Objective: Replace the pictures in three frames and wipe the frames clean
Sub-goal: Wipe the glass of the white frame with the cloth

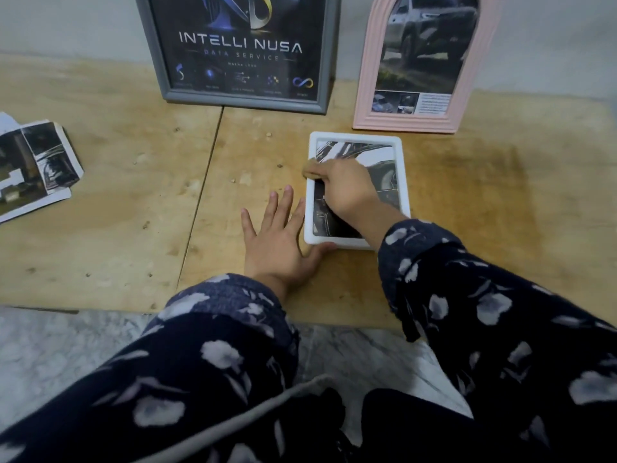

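Head view findings: a white frame [357, 190] is laid flat on the plywood board [133, 195], face up, with a picture already seated in it. The right hand [344, 192] is placed on its glass with the fingers curled; a small tan item, possibly a wiping cloth, is seen at the fingertips, but this cannot be confirmed. The left hand [280, 238] is pressed flat just left of the white frame, fingers spread, with the thumb set against the frame's near left corner to steady it.

Behind the white frame, a grey frame [240, 55] and a pink arched frame [424, 65] are stood against the wall, each fitted with a picture. Well to the left of the white frame, a stack of loose prints [33, 165] is left on the board.

Replacement is judged complete in all three frames. Wiping of the white frame is judged under way; whether the two standing frames are cleaned cannot be told.
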Demonstrator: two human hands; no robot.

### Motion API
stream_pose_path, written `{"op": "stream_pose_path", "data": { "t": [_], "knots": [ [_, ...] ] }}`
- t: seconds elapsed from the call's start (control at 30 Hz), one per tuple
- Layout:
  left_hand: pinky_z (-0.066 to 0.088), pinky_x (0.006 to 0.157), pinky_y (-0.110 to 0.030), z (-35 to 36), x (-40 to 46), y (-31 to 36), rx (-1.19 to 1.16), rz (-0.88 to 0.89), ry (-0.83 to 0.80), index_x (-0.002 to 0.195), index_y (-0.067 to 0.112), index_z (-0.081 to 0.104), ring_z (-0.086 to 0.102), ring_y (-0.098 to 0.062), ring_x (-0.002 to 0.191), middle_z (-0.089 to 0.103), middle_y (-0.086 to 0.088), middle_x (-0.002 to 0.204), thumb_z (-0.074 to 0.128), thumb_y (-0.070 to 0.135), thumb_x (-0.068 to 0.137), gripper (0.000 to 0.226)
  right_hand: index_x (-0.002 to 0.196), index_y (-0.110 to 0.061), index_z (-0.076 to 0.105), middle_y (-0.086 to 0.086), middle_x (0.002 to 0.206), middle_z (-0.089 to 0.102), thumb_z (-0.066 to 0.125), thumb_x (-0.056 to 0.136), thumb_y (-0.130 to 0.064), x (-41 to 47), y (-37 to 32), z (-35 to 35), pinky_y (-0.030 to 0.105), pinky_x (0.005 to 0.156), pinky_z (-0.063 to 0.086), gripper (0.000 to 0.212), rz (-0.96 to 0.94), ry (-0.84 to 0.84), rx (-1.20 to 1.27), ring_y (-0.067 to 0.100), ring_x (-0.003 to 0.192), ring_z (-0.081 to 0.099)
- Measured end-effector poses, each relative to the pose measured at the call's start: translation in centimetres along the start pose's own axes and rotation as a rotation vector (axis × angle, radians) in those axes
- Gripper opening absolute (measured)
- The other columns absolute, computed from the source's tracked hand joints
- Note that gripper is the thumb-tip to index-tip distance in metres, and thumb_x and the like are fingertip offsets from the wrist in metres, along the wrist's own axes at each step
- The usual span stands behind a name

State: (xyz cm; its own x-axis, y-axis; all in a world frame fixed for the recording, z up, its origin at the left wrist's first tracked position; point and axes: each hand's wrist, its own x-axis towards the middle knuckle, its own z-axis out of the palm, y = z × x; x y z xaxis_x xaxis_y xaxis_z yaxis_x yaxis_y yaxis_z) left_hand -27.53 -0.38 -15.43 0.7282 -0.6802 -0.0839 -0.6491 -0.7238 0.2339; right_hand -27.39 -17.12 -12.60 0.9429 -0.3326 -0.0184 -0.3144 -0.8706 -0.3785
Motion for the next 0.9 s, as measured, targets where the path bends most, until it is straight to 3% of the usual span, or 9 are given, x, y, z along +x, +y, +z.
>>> {"op": "stream_pose_path", "data": {
  "t": [0.1, 0.2, 0.37, 0.43, 0.5, 0.6, 0.73, 0.83, 0.9],
  "knots": [
    [-0.007, 0.115, -0.059, 0.0, -0.1, 0.1, -0.013, -0.012, 0.021, 0.156, 0.026, 0.01, -0.007, -0.013, 0.149, -0.006, 0.006, 0.163, 0.028, 0.08, 0.082, 0.093, 0.125, -0.026, 0.062, 0.003, 0.126, 0.064, 0.043, 0.082, 0.0, -3.0, -0.5, 0.4, 0.031, 0.1, 0.044, 0.054, -0.015, -0.015, 0.054, 0.023, 0.118, 0.057],
    [-0.006, 0.116, -0.058, -0.2, -0.1, 0.1, -0.016, -0.03, 0.032, 0.156, 0.017, 0.004, -0.006, -0.012, 0.149, -0.006, 0.004, 0.163, 0.016, 0.084, 0.074, 0.106, 0.116, -0.022, 0.069, 0.002, 0.112, 0.07, 0.043, 0.077, -0.011, -6.1, -0.7, 0.5, 0.027, 0.086, 0.048, 0.048, -0.109, 0.07, 0.109, 0.023, 0.104, 0.064],
    [-0.004, 0.116, -0.058, -0.3, -0.5, 0.1, -0.035, -0.012, 0.027, 0.156, 0.021, 0.002, -0.006, -0.013, 0.15, -0.007, 0.005, 0.163, 0.008, 0.083, 0.068, 0.108, 0.096, -0.018, 0.075, 0.0, 0.092, 0.074, 0.07, 0.077, -0.011, -8.8, -0.8, 0.1, 0.022, 0.071, 0.047, 0.02, -0.272, 0.078, 0.072, 0.02, 0.08, 0.068],
    [-0.004, 0.116, -0.058, -0.3, -0.6, -0.1, -0.032, -0.001, 0.038, 0.156, 0.026, 0.003, -0.006, -0.014, 0.15, -0.006, 0.007, 0.163, 0.01, 0.085, 0.07, 0.104, 0.098, -0.021, 0.074, -0.004, 0.098, 0.073, 0.062, 0.083, -0.008, -8.3, -1.4, -1.7, 0.018, 0.072, 0.041, 0.023, -0.183, -0.104, 0.053, 0.011, 0.085, 0.064],
    [-0.005, 0.116, -0.059, -0.1, -0.6, -0.2, -0.009, 0.012, 0.043, 0.155, 0.033, 0.003, -0.006, -0.015, 0.15, -0.007, 0.007, 0.163, 0.015, 0.085, 0.075, 0.096, 0.099, -0.019, 0.072, -0.002, 0.102, 0.073, 0.051, 0.085, -0.004, -6.7, -1.2, -3.4, 0.02, 0.078, 0.044, 0.03, -0.009, -0.226, 0.168, 0.01, 0.088, 0.06],
    [-0.006, 0.115, -0.06, 0.2, -0.4, -0.3, -0.009, 0.015, 0.036, 0.153, 0.04, 0.002, -0.008, -0.015, 0.15, -0.008, 0.009, 0.163, 0.021, 0.084, 0.078, 0.089, 0.096, -0.019, 0.072, -0.001, 0.099, 0.073, 0.045, 0.08, -0.001, -2.8, -0.2, -5.0, 0.028, 0.089, 0.052, 0.037, 0.186, -0.025, 0.386, 0.012, 0.092, 0.065],
    [-0.008, 0.115, -0.059, 0.2, -0.2, -0.4, -0.024, 0.01, 0.037, 0.153, 0.041, 0.004, -0.009, -0.015, 0.149, -0.007, 0.009, 0.163, 0.024, 0.085, 0.078, 0.089, 0.11, -0.016, 0.07, 0.0, 0.104, 0.073, 0.045, 0.08, 0.005, 1.3, 0.5, -5.0, 0.032, 0.09, 0.051, 0.044, 0.195, 0.194, 0.154, 0.018, 0.099, 0.066],
    [-0.008, 0.116, -0.059, 0.0, -0.2, -0.2, -0.042, 0.004, 0.036, 0.153, 0.041, 0.005, -0.009, -0.014, 0.149, -0.005, 0.009, 0.163, 0.026, 0.086, 0.077, 0.09, 0.105, -0.011, 0.067, 0.011, 0.101, 0.069, 0.043, 0.083, 0.001, 2.6, 0.4, -3.6, 0.03, 0.078, 0.048, 0.034, 0.127, 0.159, -0.008, 0.032, 0.095, 0.063],
    [-0.007, 0.116, -0.058, -0.1, -0.2, -0.2, -0.041, -0.002, 0.024, 0.153, 0.041, 0.004, -0.011, -0.013, 0.149, -0.007, 0.01, 0.162, 0.027, 0.085, 0.077, 0.09, 0.119, -0.011, 0.058, 0.016, 0.107, 0.065, 0.041, 0.084, 0.002, 2.3, 0.4, -2.1, 0.033, 0.074, 0.043, 0.041, 0.114, 0.1, -0.113, 0.035, 0.098, 0.061]
  ]
}}
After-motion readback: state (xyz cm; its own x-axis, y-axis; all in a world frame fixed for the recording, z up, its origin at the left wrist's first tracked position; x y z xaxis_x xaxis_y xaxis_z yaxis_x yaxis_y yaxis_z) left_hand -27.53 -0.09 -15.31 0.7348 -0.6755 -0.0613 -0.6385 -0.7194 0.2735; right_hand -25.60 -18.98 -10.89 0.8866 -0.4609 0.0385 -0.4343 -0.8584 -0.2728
